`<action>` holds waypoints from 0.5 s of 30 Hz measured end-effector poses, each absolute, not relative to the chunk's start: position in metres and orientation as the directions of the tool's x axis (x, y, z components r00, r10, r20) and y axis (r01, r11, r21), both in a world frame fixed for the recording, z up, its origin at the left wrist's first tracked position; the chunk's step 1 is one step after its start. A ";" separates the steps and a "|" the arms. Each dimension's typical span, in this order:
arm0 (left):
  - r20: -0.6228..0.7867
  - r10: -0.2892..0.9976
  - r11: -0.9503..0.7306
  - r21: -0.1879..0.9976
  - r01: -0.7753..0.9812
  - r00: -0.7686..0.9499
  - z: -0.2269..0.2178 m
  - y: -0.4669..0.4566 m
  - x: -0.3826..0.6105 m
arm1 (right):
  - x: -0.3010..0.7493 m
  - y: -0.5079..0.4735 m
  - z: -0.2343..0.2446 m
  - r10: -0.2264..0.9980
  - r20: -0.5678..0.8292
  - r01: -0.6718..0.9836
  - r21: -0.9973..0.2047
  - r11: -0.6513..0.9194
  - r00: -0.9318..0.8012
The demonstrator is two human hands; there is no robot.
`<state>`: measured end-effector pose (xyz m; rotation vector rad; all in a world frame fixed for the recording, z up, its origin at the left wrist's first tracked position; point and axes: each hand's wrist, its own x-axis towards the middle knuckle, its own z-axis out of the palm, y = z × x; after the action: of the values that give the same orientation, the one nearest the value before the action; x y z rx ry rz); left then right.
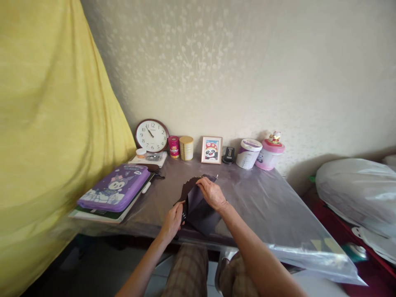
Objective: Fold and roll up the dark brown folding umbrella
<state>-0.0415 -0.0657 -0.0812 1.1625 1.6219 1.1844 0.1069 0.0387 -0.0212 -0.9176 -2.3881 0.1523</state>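
Observation:
A dark grey fabric pouch (202, 212) is held just above the near part of the table, its mouth spread apart between my hands. My left hand (173, 219) is closed on its left edge, where small white marks show on the dark cloth. My right hand (212, 193) pinches the upper rim with thumb and fingers. A small white tip sticks out at the pouch's far right corner. What lies inside the pouch, if anything, cannot be made out.
The table (260, 206) has a clear plastic cover. At left lies a purple zip case (116, 187) on books. Along the wall stand a clock (152, 135), tins, a picture frame (211, 149) and tubs. A yellow curtain (55, 103) hangs left; a plastic-wrapped bundle (355, 194) lies right.

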 end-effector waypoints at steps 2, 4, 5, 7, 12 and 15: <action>-0.049 0.964 0.109 0.970 0.219 -0.261 -0.084 -0.067 -0.040 | 0.102 0.040 -0.023 0.638 0.475 0.570 -0.301 0.765 -0.606; -0.013 0.963 0.075 0.972 0.221 -0.269 -0.088 -0.069 -0.040 | 0.098 0.041 -0.025 0.630 0.478 0.557 -0.305 0.772 -0.612; -0.002 0.961 0.066 0.972 0.224 -0.276 -0.089 -0.070 -0.040 | 0.096 0.042 -0.026 0.627 0.478 0.553 -0.306 0.775 -0.615; 0.006 0.958 0.061 0.972 0.226 -0.285 -0.091 -0.071 -0.039 | 0.091 0.043 -0.029 0.629 0.470 0.555 -0.304 0.774 -0.619; 0.026 0.953 0.051 0.968 0.245 -0.301 -0.095 -0.073 -0.038 | 0.080 0.046 -0.037 0.640 0.421 0.583 -0.274 0.765 -0.643; 0.039 0.951 0.049 0.961 0.271 -0.307 -0.099 -0.071 -0.037 | 0.078 0.045 -0.040 0.642 0.372 0.588 -0.261 0.765 -0.670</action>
<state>-0.0374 -0.0711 -0.0987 1.2449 1.6592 1.2907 0.0777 0.0445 -0.0397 -0.9302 -2.5135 0.1642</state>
